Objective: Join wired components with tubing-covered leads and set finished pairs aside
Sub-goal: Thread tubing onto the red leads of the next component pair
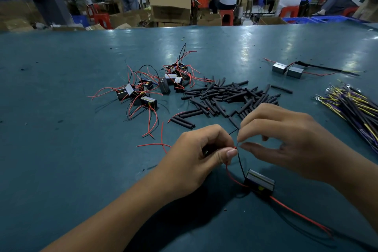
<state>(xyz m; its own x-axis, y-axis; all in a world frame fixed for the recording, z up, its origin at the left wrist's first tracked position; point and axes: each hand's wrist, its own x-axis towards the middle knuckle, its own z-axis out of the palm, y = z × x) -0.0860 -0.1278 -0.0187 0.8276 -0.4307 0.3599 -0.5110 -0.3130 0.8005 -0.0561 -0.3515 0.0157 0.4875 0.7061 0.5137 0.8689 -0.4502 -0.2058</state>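
- Nearest me, a small black component [259, 182] lies on the green table [61, 108] just below the two hands, its long red lead trailing off toward the near right edge; it lies there, I judge, so both hands stay free to work its two short leads, which rise straight up to the fingertips.
- The left hand [201, 157] is curled, thumb pressed against the forefinger, pinching the tip of the thin red wire [229, 172]. The wrist sits low, the forearm reaching in from the near left.
- The right hand [286, 141] arches over from the right, forefinger and thumb close around the black wire [241, 164] near its top; the other fingers are loosely spread. Whether the pads fully clamp the wire I cannot tell.
- The two wire ends are held side by side, seemingly to be joined.
- Just beyond the hands lies a loose pile of black tubing pieces [227, 96], kept within easy reach.
- Farther left sits a tangle of unworked components [147, 88] with red and black leads.
- On the right lies a bundle of yellow and purple leads [351, 106].
- Far right, one finished pair [288, 70] rests well apart from the stock, presumably so done work does not mix back in.
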